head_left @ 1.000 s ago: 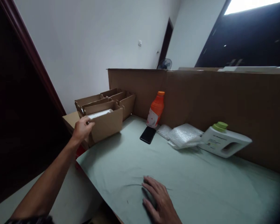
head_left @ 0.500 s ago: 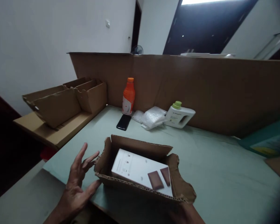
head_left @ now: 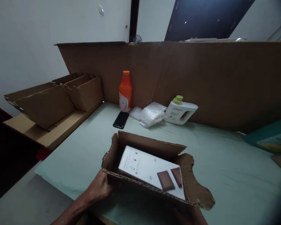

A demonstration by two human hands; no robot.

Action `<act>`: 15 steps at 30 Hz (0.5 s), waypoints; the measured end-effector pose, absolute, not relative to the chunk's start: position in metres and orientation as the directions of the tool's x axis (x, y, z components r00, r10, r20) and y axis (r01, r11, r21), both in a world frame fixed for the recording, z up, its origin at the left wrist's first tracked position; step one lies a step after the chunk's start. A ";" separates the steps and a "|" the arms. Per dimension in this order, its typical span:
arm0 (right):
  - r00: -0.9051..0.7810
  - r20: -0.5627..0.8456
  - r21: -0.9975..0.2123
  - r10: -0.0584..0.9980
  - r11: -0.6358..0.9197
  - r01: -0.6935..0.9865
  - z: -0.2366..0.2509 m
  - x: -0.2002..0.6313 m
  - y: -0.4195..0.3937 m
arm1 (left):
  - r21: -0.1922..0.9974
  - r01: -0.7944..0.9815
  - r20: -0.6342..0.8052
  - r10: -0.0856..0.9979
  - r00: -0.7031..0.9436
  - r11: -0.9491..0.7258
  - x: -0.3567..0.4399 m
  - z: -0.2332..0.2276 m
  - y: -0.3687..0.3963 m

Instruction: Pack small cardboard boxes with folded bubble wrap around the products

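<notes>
An open cardboard box (head_left: 152, 145) with rough-cut edges tilts toward me near the front of the table. Inside lies a white carton (head_left: 142, 165) printed with small drawings and two brown squares. My left hand (head_left: 100, 187) is closed at the box's near left corner, its fingertips hidden behind the near wall. Below the near right edge, my right hand (head_left: 194, 215) is against the box, dark and mostly covered by it; its fingers do not show.
Behind the box are a black phone (head_left: 120, 120), an orange bottle (head_left: 125, 93), bubble wrap (head_left: 152, 114) and a white jug with a green cap (head_left: 181, 112). A divided cardboard organizer (head_left: 46, 106) stands left. A tall cardboard panel (head_left: 201, 75) runs along the back.
My left hand, spread open beside the box before, has closed at its near left corner. The box with the carton has shifted right. The camera view has also moved slightly.
</notes>
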State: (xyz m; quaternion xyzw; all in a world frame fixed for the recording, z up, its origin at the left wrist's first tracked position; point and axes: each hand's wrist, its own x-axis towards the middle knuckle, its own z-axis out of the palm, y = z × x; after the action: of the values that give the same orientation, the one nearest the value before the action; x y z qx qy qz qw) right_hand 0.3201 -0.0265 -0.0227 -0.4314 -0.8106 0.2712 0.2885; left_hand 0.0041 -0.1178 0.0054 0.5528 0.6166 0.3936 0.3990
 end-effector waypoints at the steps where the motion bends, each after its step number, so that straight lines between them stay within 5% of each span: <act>1: -0.445 0.220 -0.703 0.868 0.457 0.544 -0.022 0.321 -0.026 | 0.934 0.352 -0.041 0.997 -0.058 0.059 0.007 0.006 -0.111; 9: -0.422 0.108 -0.753 0.900 0.351 0.556 -0.013 0.321 -0.022 | 0.922 0.383 -0.011 0.995 -0.102 0.050 0.011 0.001 -0.108; 15: -0.661 0.087 -0.815 0.745 0.435 0.382 0.011 0.263 0.008 | 0.850 0.474 0.016 0.890 -0.456 0.227 -0.015 -0.016 -0.128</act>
State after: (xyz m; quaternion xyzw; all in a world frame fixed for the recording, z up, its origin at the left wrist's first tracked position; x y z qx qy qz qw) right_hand 0.2632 0.0081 0.0105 -0.3450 -0.8168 0.4045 0.2242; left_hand -0.0149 -0.1278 -0.0164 0.4588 0.7432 0.4192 0.2477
